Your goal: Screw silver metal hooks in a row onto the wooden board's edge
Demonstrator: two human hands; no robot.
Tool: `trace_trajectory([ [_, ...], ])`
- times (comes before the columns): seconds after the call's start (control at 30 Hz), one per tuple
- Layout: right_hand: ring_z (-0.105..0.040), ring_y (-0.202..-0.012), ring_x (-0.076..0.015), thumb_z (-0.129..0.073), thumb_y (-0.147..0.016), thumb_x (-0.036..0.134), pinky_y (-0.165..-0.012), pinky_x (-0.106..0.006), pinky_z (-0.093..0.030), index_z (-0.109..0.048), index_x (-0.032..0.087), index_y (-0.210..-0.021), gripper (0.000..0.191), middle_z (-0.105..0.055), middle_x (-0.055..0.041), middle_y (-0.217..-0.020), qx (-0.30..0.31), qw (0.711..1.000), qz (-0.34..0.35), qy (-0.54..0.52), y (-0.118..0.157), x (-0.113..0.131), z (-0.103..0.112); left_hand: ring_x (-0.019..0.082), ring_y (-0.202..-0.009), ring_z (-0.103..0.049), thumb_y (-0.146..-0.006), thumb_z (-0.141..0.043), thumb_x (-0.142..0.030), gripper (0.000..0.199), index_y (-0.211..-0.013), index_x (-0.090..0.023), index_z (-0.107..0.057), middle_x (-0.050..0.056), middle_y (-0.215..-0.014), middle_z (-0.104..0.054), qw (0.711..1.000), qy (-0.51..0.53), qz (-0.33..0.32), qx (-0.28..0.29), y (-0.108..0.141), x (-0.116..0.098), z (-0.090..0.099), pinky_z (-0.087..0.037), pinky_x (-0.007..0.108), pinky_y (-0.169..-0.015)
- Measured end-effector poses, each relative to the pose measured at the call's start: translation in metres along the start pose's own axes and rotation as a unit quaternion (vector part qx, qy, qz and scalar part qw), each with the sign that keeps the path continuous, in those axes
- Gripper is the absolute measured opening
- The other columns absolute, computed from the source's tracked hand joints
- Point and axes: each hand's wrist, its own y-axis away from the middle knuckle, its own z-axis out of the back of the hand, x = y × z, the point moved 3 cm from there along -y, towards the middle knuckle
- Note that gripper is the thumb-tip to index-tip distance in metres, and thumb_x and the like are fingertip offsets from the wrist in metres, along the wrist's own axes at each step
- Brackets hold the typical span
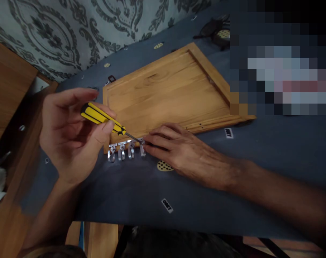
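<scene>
Screwdriver (101,118) in left hand (71,138), tip right at a hook (143,150), right hand (179,148) close in, near edge of the board (163,93).

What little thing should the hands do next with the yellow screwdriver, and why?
Probably give the yellow screwdriver a small twist with the left hand. Its tip seems to be at the fourth metal hook from the left, by the edge of the wooden board, and the right hand has its fingers there too, perhaps steadying it.
</scene>
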Motion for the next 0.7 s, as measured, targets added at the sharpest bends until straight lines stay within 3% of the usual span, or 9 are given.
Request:
trace_trajectory([
  [0.1, -0.058, -0.112, -0.0294, -0.050, -0.103, 0.017, -0.098, -0.049, -0.049, -0.069, 0.011, -0.120, 0.026, -0.072, -0.0125, -0.124, -0.002, 1.000, 0.001, -0.003, 0.0000, 0.0002, 0.0003, 0.011, -0.090, -0.073, -0.085, -0.075, -0.008, 0.043, -0.125, -0.020, -0.063, 0.001, -0.117, -0.062, 1.000, 0.001, 0.015, 0.000, 0.0021, 0.0020, -0.0012, -0.065, 0.028, -0.073],
  [0.23, -0.057, -0.113, -0.0300, -0.051, -0.102, 0.016, -0.098, -0.049, -0.049, -0.068, 0.010, -0.122, 0.027, -0.072, -0.0127, -0.124, 0.002, 1.000, 0.002, -0.007, -0.0001, 0.0006, 0.0002, 0.010, -0.088, -0.071, -0.092, -0.069, -0.015, 0.035, -0.126, -0.022, -0.063, 0.000, -0.108, -0.062, 1.000, -0.014, -0.012, 0.009, 0.0029, 0.0000, -0.0037, -0.064, 0.026, -0.071],
  [0.43, -0.057, -0.114, -0.0297, -0.051, -0.102, 0.016, -0.099, -0.050, -0.048, -0.069, 0.012, -0.120, 0.026, -0.072, -0.0135, -0.125, 0.000, 1.000, -0.001, 0.002, 0.0001, 0.0006, -0.0004, 0.011, -0.081, -0.066, -0.073, -0.085, -0.016, 0.047, -0.118, -0.022, -0.070, 0.000, -0.098, -0.066, 0.995, -0.085, -0.025, -0.035, 0.0017, -0.0012, 0.0019, -0.062, 0.030, -0.071],
  [0.7, -0.057, -0.115, -0.0296, -0.052, -0.101, 0.014, -0.099, -0.049, -0.049, -0.068, 0.010, -0.121, 0.026, -0.072, -0.0132, -0.125, 0.001, 1.000, 0.001, -0.006, 0.0007, 0.0002, 0.0003, 0.014, -0.086, -0.070, -0.086, -0.072, -0.013, 0.047, -0.127, -0.035, -0.068, 0.000, -0.114, -0.067, 0.998, -0.062, -0.028, -0.008, 0.0033, -0.0010, -0.0017, -0.065, 0.033, -0.069],
])
